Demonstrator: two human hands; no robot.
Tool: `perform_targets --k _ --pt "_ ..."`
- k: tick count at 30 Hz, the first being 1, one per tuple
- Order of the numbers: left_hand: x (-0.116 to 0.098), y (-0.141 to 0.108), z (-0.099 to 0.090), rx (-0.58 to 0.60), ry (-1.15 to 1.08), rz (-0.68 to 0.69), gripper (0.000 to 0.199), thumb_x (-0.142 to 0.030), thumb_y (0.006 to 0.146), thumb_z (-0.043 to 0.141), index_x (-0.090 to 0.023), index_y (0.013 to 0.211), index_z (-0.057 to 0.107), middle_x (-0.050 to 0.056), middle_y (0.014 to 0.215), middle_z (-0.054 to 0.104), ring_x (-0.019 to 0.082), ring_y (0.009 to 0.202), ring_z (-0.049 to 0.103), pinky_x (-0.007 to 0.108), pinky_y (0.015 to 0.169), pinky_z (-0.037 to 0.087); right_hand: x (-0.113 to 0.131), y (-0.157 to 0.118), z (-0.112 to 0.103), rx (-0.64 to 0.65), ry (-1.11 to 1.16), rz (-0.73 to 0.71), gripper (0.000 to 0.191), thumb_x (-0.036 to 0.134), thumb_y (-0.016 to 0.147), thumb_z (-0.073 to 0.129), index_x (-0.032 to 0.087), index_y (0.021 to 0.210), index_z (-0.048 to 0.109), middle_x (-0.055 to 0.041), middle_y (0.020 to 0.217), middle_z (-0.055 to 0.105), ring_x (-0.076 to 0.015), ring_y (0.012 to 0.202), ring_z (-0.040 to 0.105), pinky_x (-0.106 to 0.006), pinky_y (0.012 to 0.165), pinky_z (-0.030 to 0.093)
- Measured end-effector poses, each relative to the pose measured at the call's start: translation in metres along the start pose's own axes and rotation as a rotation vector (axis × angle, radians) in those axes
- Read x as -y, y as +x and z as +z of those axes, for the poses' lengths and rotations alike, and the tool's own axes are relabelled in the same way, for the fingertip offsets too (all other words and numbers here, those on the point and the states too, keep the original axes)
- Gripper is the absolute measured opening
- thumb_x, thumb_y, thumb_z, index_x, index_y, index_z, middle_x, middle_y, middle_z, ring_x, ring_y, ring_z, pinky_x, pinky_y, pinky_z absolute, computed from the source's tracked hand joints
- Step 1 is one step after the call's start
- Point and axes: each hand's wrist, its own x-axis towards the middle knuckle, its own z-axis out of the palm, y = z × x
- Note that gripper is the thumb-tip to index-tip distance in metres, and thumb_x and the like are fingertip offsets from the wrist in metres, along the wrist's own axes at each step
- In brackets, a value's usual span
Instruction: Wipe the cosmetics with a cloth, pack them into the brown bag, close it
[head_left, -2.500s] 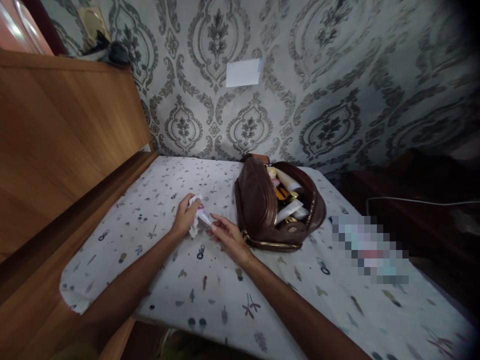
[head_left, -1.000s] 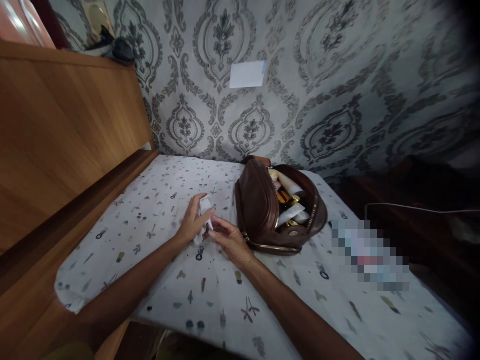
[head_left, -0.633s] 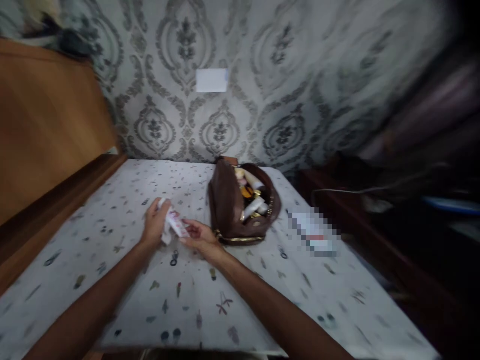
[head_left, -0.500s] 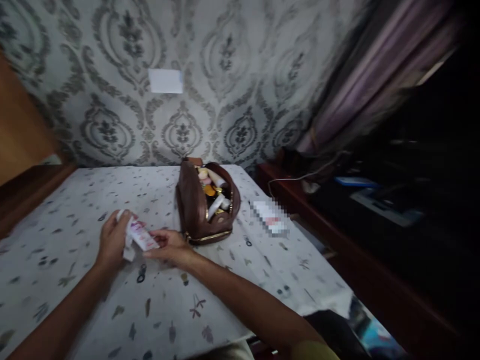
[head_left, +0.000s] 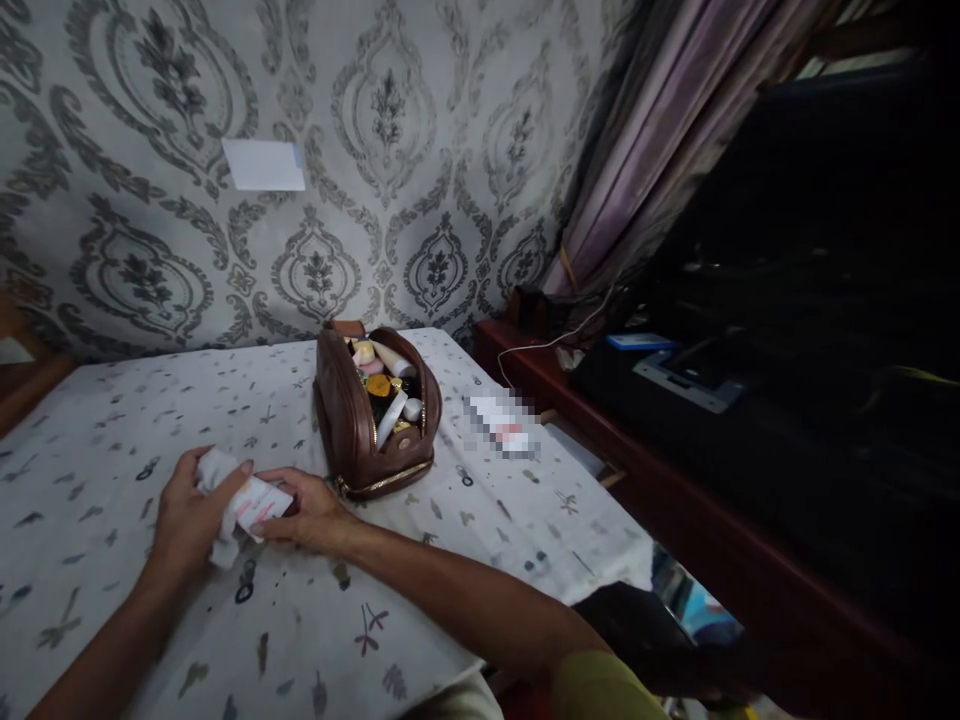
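Observation:
My right hand grips one end of a small white box with pink print, thumb and fingers on opposite sides. Against the box's other end, my left hand presses a crumpled white cloth, its thumb lying over the top. Both hands are just above the table, left of a brown toiletry bag. The bag stands unzipped, with several tubes and small containers inside, among them a white tube and an orange-yellow item.
A patterned white tablecloth covers the table. Right of the bag lies a pixelated white item. A thin cable runs over the dark red furniture edge beside the table. The patterned wall rises behind.
The view has swung to the right, so things appear further left. The box has turned a little between my hands, and the left thumb now lies across the cloth and box.

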Motion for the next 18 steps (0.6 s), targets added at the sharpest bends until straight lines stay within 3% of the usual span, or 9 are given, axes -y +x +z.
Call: perform_targets --k 4,9,14,18 --pt "-0.002 0.004 -0.004 0.018 -0.093 -0.001 0.043 -0.054 0.060 0.075 -0.021 0.084 0.063 -0.005 0.055 0.056 0.014 0.045 0.046 0.023 0.040 0.036 -0.004 0.003 -0.001 0.026 0.034 0.017 0.089 0.052 0.046 0.093 0.024 0.124 0.061 0.0031 0.088 0.067 -0.0090 0.054 0.058 -0.023 0.053 0.049" --pt "0.000 0.008 -0.002 -0.029 -0.318 -0.020 0.047 -0.061 0.063 0.073 -0.018 0.075 0.059 -0.004 0.057 0.056 0.011 0.046 0.045 0.023 0.042 0.037 -0.001 0.000 -0.003 0.124 -0.049 0.038 0.068 0.065 0.060 0.082 0.017 0.106 0.067 0.0034 0.069 0.065 -0.0126 0.056 0.063 -0.023 0.055 0.049" --pt "0.008 0.018 0.001 -0.030 -0.327 0.016 0.056 -0.072 0.074 0.058 -0.017 0.064 0.059 -0.002 0.051 0.054 0.012 0.045 0.049 0.024 0.046 0.041 0.003 -0.003 -0.004 0.155 -0.025 -0.008 0.072 0.064 0.062 0.081 0.020 0.116 0.064 0.0021 0.080 0.068 -0.0133 0.057 0.066 -0.022 0.051 0.049" --pt "0.016 0.030 -0.006 0.100 -0.505 -0.178 0.068 -0.083 0.076 0.044 -0.018 0.066 0.059 0.001 0.050 0.057 0.012 0.038 0.048 0.026 0.044 0.043 0.005 -0.004 -0.003 0.183 -0.057 -0.037 0.058 0.058 0.075 0.076 0.020 0.118 0.065 0.0005 0.079 0.068 -0.0134 0.058 0.066 -0.021 0.049 0.046"
